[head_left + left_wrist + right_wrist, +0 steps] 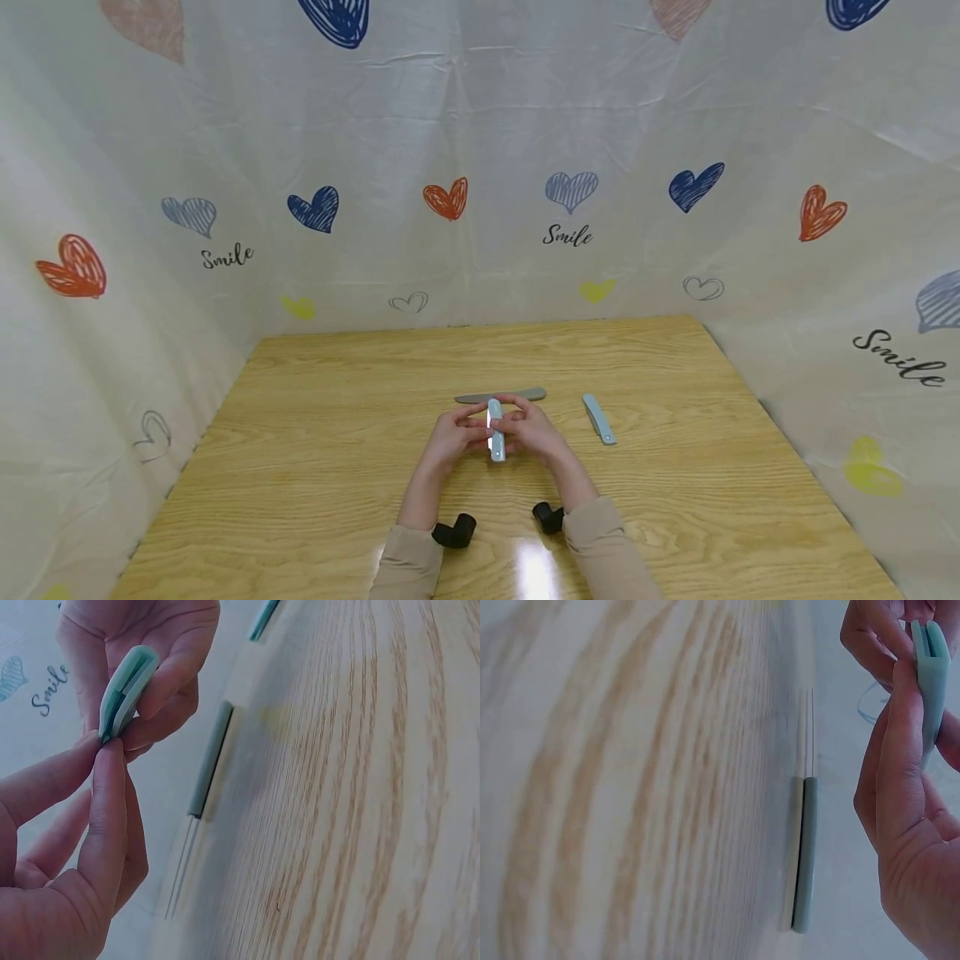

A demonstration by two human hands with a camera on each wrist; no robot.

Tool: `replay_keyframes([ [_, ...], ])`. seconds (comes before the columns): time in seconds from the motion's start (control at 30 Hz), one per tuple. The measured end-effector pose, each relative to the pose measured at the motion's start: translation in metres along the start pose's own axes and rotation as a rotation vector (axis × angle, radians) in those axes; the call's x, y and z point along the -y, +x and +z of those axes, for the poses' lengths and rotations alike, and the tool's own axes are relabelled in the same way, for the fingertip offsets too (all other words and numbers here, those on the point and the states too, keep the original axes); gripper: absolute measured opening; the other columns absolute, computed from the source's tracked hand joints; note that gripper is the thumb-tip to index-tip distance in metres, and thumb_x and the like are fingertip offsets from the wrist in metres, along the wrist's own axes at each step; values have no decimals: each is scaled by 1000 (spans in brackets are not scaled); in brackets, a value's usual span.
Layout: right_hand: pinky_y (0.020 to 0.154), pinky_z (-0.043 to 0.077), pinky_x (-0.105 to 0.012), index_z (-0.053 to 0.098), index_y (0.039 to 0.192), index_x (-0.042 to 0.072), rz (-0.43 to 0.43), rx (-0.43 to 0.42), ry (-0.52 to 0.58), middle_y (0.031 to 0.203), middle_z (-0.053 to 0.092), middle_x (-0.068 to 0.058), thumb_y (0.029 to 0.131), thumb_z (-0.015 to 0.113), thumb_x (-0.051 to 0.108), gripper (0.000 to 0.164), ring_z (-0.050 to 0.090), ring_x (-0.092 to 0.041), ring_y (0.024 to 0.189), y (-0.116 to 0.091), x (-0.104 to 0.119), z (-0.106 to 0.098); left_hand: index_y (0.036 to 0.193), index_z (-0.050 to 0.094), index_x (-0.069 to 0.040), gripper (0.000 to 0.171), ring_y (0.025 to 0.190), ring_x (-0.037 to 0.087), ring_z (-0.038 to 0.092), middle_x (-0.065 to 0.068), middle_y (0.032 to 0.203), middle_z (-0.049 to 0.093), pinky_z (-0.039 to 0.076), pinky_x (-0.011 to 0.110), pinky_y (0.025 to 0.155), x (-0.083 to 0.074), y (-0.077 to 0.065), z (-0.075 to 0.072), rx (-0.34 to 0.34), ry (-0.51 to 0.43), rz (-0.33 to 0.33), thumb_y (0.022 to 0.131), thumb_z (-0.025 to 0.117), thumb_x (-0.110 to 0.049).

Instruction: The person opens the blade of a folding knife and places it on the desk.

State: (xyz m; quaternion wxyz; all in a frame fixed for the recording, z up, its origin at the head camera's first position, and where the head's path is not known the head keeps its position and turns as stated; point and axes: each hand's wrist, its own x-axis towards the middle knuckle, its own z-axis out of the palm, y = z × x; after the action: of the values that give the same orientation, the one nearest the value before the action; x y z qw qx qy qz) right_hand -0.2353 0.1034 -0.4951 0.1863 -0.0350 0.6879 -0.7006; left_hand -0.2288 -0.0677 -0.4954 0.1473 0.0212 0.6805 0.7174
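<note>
Both hands hold a light blue folding knife (497, 447) upright between them, close over the middle of the table. My right hand (534, 429) grips the handle from the right. From the left, the thumb and fingertip of my left hand (452, 435) pinch the knife at its edge, where a bright strip of blade shows beside the handle. A slot runs along the handle (133, 684) in the left wrist view. Just beyond the hands lies an unfolded knife (532, 393) with a grey-green handle, its blade pointing left. A folded light blue knife (598, 418) rests to the right.
The wooden table (337, 467) reaches back to a white curtain (510, 117) printed with hearts and "Smile". The curtain also hangs along both sides. Black wrist-camera pieces (454, 531) stick out by each sleeve.
</note>
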Motion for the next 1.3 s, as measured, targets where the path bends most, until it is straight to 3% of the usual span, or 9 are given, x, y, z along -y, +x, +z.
replay_keyframes([
  [0.63,59,56,-31,41,147,4,-22,31,-13,92,61,-9,97,59,8,53,62,-18,76,-2,-2,-6,138,46,7,50,80,14,65,9,91,64,58,40,82,8,3,0,43,-53,-20,91,62,5],
  [1.0,58,55,-31,44,144,7,-11,-21,-5,99,60,-15,97,60,10,50,62,-21,78,-1,-5,-6,138,48,8,50,76,11,62,6,86,61,56,28,74,13,4,2,9,-73,-11,90,63,5],
  [1.3,56,54,-30,47,143,9,4,-52,-5,95,59,-11,96,62,9,49,61,-19,76,0,-6,-6,141,41,9,53,79,14,56,12,92,55,53,28,73,17,4,7,24,-35,15,90,56,8],
])
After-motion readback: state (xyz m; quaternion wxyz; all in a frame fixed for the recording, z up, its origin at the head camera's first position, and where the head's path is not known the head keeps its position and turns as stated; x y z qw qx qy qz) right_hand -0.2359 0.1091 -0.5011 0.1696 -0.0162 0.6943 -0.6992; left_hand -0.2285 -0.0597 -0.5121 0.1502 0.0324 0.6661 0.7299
